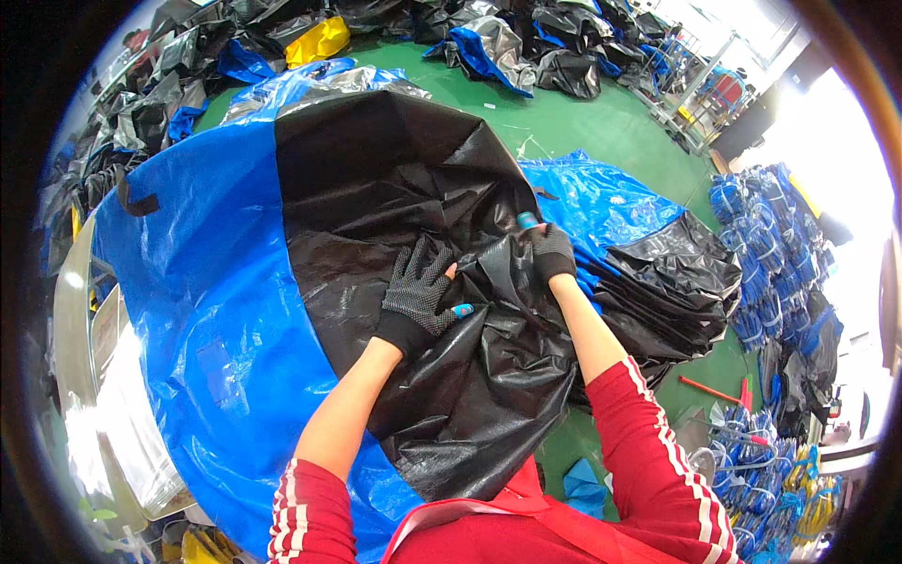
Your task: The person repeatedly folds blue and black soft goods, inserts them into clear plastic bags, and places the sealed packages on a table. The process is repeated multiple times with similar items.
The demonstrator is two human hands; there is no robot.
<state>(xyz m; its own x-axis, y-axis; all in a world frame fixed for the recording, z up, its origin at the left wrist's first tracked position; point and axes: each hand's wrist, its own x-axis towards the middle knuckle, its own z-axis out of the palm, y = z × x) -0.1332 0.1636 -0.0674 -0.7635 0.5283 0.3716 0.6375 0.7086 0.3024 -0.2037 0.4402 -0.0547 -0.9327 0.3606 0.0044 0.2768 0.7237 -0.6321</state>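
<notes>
A large bag of woven plastic sheet lies in front of me, blue outside (202, 282) and black inside (395, 179), its mouth gaping toward me. My left hand (420, 293), in a dark dotted glove with a blue-taped thumb, presses flat with spread fingers on the crumpled black lining. My right hand (548, 249), gloved the same way, pinches a fold of the black lining at its right edge. Both forearms come up from red sleeves with white stripes.
A stack of folded blue and black bags (658, 273) lies to the right on the green floor (601, 122). Heaps of similar bags (526, 47) fill the back. Bundles of blue straps (770, 244) pile up at the right. A shiny metal surface (85, 320) runs along the left.
</notes>
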